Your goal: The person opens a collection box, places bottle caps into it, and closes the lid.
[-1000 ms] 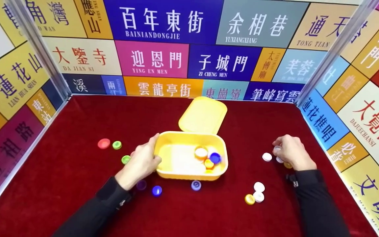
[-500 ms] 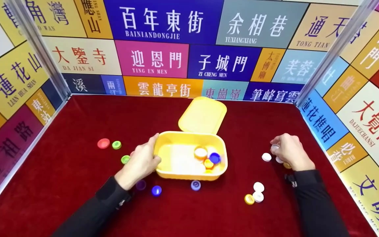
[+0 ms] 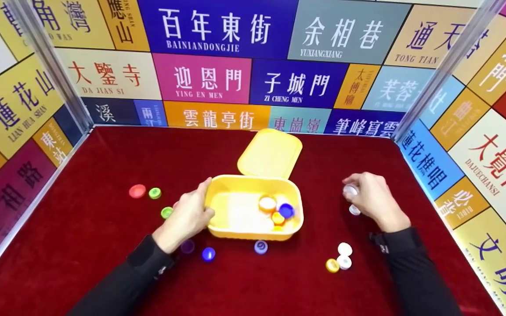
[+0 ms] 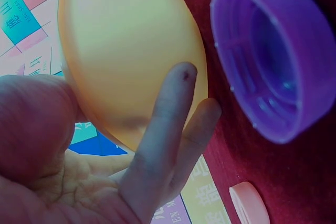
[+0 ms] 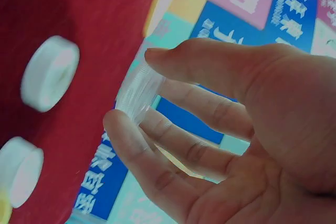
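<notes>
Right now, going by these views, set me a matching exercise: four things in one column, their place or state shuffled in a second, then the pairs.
1. clear cap
2. red cap
3. yellow box
4. orange cap

a. inside the box
b. gripped at its rim by the left hand
c. pinched in the right hand
d. on the cloth, far left

Pairs: 1-c, 2-d, 3-b, 4-a

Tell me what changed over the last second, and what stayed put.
The right hand lifted off the red cloth and moved left toward the yellow box, now pinching a clear cap between thumb and fingers. A white cap it had been working beside remains on the cloth below it. The left hand holds the box's left rim as before; the box, the caps inside it and the loose caps around it have not moved.
</notes>
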Demonstrator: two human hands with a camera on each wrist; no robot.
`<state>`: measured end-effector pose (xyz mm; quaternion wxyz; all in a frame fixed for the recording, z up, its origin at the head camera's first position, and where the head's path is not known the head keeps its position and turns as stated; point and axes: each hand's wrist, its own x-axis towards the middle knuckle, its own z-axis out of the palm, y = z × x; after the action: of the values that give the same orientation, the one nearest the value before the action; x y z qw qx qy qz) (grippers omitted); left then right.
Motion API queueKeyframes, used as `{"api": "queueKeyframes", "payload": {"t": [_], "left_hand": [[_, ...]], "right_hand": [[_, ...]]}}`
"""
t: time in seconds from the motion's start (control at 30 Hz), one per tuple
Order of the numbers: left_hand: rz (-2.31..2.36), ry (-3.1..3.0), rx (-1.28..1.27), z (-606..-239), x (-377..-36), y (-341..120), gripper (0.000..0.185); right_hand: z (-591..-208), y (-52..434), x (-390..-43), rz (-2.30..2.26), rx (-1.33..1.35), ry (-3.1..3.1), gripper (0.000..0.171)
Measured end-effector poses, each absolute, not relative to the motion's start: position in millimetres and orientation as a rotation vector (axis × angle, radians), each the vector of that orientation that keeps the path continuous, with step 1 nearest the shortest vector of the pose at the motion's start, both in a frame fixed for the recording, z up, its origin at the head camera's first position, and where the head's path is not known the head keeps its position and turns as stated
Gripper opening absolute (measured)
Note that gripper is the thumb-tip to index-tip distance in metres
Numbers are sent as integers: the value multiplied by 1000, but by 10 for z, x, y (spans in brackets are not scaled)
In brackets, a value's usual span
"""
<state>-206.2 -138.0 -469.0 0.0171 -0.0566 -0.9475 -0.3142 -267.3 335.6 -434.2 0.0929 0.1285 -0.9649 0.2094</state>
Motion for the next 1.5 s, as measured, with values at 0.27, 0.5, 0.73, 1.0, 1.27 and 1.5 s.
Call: {"api": "queueKeyframes", "payload": {"t": [0.27, 0.5, 0.73, 1.0, 1.27, 1.5], "left_hand": [[-990, -2949, -178, -4688, -2065, -1371, 86], [-983, -2949, -187, -4691, -2072, -1375, 87], [-986, -2962, -173, -4687, -2069, -1378, 86], [-985, -2961, -175, -4684, -2067, -1383, 86], [-991, -2949, -180, -4695, -2062, -1384, 86], [-1002, -2922, -194, -4713, -2054, -1390, 85]], "right_hand": [[-4272, 2951, -2525, 649, 530, -2776, 27], [-4296, 2599, -2391, 753, 641, -2693, 26], [-4369, 2261, -2238, 835, 852, -2630, 28], [-4486, 2070, -2139, 746, 1149, -2560, 28], [-4517, 2045, -2116, 704, 1225, -2558, 29], [-4500, 2054, -2124, 706, 1236, -2551, 31]]}}
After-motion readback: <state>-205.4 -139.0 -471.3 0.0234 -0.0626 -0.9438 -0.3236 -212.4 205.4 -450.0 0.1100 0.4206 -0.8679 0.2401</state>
